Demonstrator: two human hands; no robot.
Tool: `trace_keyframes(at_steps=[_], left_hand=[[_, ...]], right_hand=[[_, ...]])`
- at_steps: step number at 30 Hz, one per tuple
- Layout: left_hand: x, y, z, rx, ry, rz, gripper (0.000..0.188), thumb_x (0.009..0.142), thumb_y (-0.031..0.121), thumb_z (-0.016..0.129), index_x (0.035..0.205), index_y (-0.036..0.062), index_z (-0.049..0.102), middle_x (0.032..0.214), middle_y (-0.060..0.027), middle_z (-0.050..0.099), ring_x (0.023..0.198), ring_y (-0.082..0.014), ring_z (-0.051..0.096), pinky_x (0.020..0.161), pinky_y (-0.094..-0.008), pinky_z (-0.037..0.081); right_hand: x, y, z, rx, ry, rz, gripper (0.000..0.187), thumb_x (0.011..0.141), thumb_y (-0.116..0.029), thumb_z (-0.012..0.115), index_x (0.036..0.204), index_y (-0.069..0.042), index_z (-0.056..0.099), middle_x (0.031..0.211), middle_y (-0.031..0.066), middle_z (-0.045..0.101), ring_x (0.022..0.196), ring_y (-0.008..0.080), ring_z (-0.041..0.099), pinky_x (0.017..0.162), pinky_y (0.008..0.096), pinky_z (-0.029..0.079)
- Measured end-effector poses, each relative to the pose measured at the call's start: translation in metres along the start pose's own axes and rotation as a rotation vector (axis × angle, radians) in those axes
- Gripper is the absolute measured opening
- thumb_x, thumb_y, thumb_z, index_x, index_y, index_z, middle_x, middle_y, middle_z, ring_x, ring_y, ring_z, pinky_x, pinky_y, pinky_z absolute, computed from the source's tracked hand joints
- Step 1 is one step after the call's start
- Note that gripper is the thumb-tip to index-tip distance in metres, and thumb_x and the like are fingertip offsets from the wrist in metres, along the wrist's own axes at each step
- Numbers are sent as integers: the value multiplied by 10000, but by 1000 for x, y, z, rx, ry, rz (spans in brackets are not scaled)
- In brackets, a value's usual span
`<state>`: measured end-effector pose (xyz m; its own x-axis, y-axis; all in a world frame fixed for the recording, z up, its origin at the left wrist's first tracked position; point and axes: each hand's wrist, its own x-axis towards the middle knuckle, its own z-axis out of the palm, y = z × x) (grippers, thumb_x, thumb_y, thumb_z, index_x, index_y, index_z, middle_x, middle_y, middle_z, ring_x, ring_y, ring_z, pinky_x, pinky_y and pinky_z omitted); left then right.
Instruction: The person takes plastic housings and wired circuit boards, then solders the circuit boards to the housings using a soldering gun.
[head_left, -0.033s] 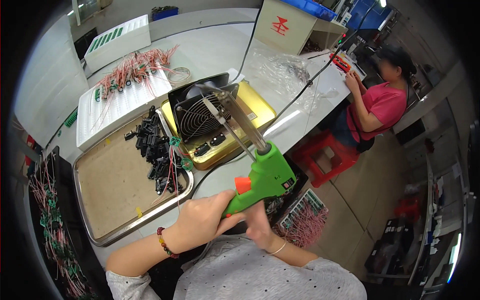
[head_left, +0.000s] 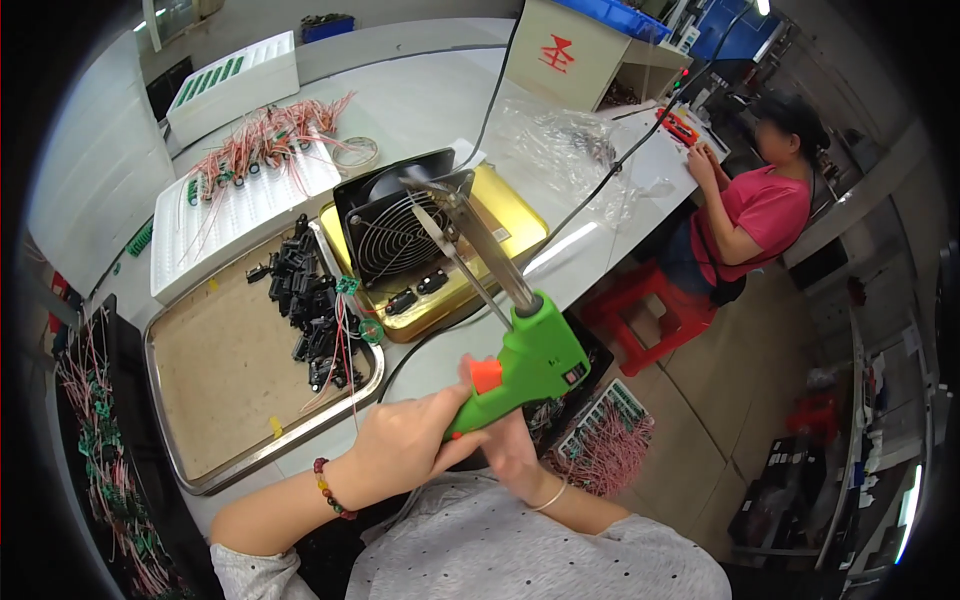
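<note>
My left hand [head_left: 400,437] is closed round the lower handle of a green soldering gun [head_left: 545,350]. The gun has an orange trigger [head_left: 486,377], a long metal barrel and a thin feed tube; it points up and away over the bench. Behind the handle is my right hand [head_left: 511,455], its fingers mostly hidden; a blurred fingertip shows beside the trigger, and whether this hand grips the gun is unclear. Past the barrel's end stands a black fan [head_left: 395,225] on a gold tin [head_left: 510,205], with two small black parts [head_left: 416,291] on its near edge.
A metal-rimmed tray [head_left: 215,380] at left holds several black housings [head_left: 305,290]. White foam trays [head_left: 235,85] and wired boards [head_left: 265,140] lie farther back. A dark cable crosses the bench beside plastic film [head_left: 560,150]. At right a person [head_left: 760,215] sits on a red stool [head_left: 650,320].
My right hand has moved up behind the gun, and a fingertip now shows beside the trigger. The gun has shifted very slightly; my left hand keeps its hold.
</note>
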<state>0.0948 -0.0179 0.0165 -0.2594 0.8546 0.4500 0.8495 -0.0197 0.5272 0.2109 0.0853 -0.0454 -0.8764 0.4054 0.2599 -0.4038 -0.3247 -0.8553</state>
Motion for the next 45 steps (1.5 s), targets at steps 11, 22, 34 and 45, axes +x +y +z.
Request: trace_keyframes(at_steps=[11, 22, 34, 45], left_hand=[[10, 22, -52, 141, 40, 286, 223, 711, 164, 624, 912, 71, 597, 787, -40, 563, 687, -209, 548, 595, -316, 401], [-4, 48, -139, 261, 412, 656, 253, 756, 139, 563, 996, 218, 556, 799, -32, 607, 614, -154, 549, 489, -234, 393], [-19, 48, -137, 104, 679, 576, 102, 659, -11, 615, 666, 57, 539, 643, -34, 515, 538, -119, 457, 497, -216, 406], [-4, 29, -143, 340, 475, 723, 44, 665, 16, 634, 679, 25, 594, 681, -49, 576, 577, -129, 524, 512, -201, 437]], right_hand=[[46, -43, -31, 364, 150, -85, 377, 763, -173, 627, 1062, -21, 456, 1007, 120, 493, 765, 155, 502, 581, 278, 443], [45, -58, -81, 346, -18, -209, 456, 764, -72, 563, 1175, 13, 385, 1028, 97, 432, 524, 115, 404, 503, 250, 344], [55, -47, -66, 113, -13, -228, 480, 735, -61, 601, 1164, -5, 394, 1050, 96, 437, 598, 129, 444, 538, 277, 347], [47, -54, -71, 169, -134, -240, 494, 726, -123, 581, 1174, -2, 412, 1020, 75, 440, 533, 112, 412, 487, 240, 331]])
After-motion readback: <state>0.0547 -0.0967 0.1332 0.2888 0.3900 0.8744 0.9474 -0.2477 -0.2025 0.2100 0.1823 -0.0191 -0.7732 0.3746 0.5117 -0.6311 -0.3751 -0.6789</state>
